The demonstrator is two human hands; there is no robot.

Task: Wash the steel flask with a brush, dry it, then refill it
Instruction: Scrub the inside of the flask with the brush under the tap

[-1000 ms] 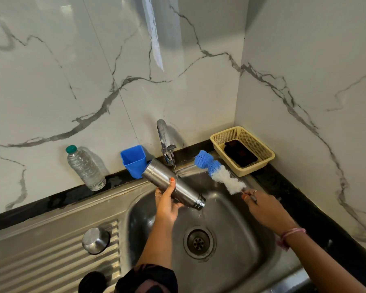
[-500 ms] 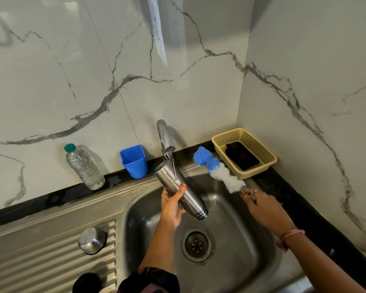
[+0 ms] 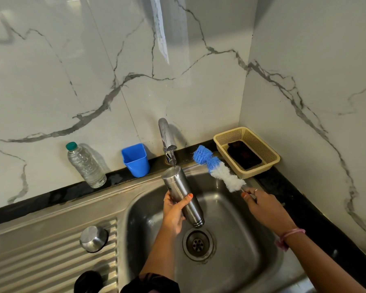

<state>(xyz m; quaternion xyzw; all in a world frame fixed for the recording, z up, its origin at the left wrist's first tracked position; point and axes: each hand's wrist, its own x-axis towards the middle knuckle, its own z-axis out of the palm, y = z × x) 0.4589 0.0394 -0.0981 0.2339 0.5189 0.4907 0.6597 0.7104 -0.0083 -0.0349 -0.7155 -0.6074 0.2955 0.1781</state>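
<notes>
Over the sink (image 3: 251, 261), left hand (image 3: 174, 212) grips inverted flask (image 3: 181, 195) under tap (image 3: 167, 140); right hand (image 3: 266, 208) grips brush (image 3: 218, 169). Rinsing; drying likely next.

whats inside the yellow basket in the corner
The yellow basket holds one dark, flat, rectangular thing lying on its floor; what it is can't be told. Anything beneath it is covered. Nothing else shows in the basket.

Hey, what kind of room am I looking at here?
Most likely a home kitchen: a steel sink with a ribbed drainboard, a tap against marble-look wall tiles, and a dark counter edge.
</notes>
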